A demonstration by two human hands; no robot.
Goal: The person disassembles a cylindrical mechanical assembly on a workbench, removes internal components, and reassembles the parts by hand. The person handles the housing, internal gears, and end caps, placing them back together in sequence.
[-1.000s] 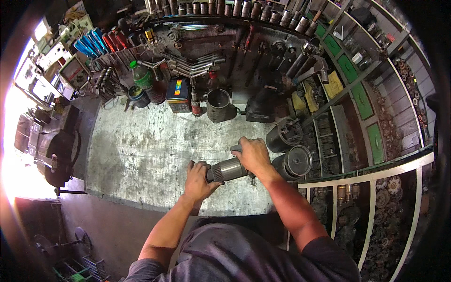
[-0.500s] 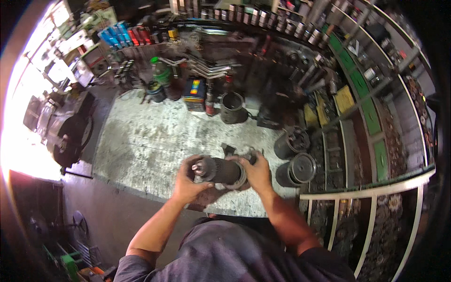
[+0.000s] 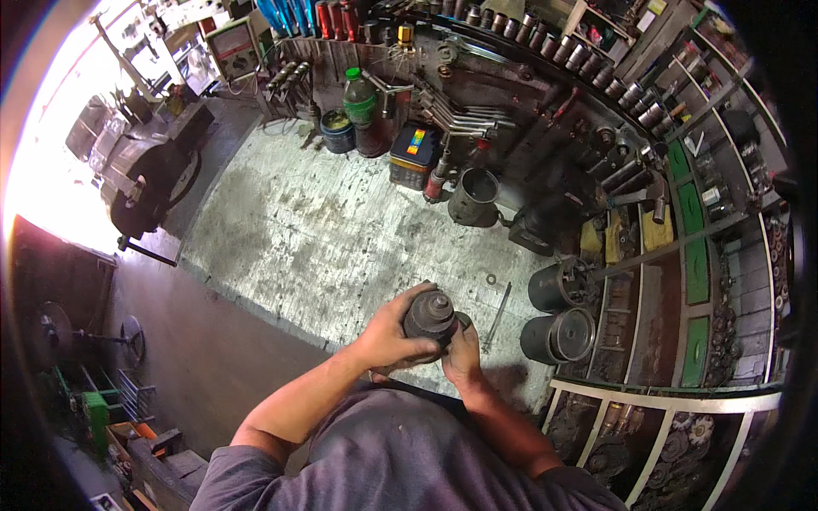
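Both my hands hold a dark, greasy motor armature over the near edge of the bench, its stepped round shaft end tipped up toward me. My left hand wraps its left side, thumb across the near face. Around the right and lower side my right hand is closed; its fingers are partly hidden behind the part. The armature's lower end is out of sight between my palms. Just beyond my right hand, a long thin rod and a small washer lie on the pale, stained benchtop.
Dark cylindrical housings stand at the right, and an open metal cylinder at the back. Beside that are a black-topped box and a green-capped bottle. Wrenches and sockets hang behind. A vise sits left.
The armature has turned from lying sideways to shaft end up, and is closer to my body. My hands have come together around it. The view has shifted, and the rod and washer now show.
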